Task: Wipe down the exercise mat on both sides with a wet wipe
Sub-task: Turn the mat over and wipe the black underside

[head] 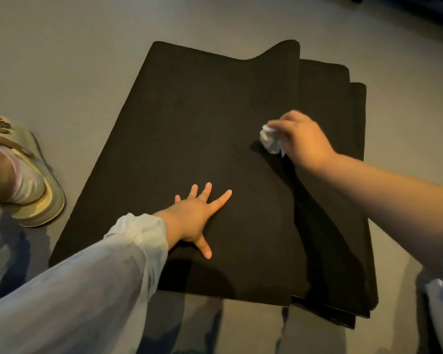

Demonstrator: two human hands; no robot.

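Note:
A black exercise mat point(189, 118) lies folded in several layers on the floor, its layered edges showing at the right. My left hand point(197, 215) presses flat on the mat's near middle with fingers spread. My right hand point(299, 139) grips a crumpled white wet wipe point(270, 140) and holds it at the mat's top layer near its right edge. The upper right corner of the top layer curls up slightly.
Grey carpet point(74, 60) surrounds the mat. My left foot in a pale sandal point(40, 190) stands on the carpet just left of the mat. A dark object point(407, 3) sits at the far right corner of the view.

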